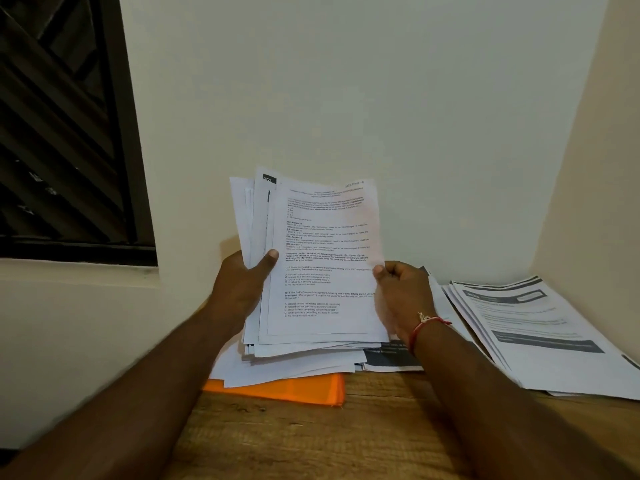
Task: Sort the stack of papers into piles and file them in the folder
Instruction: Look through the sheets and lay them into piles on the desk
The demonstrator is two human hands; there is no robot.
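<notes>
The left hand (239, 289) grips the left edge of the stack of papers (254, 216), held upright over the orange folder (304, 388) that lies on the wooden table (346, 427) under loose sheets (277, 370). The right hand (401, 292) pinches the right edge of the top sheet (325, 237). I'd say the trick now is to peel that one page free without dragging the next, then lay it square on the matching pile (540, 327) to the right. It is a question paper: I can read "Answer", options A to E, and "The Delhi Disaster Management Authority has issued orders".
</notes>
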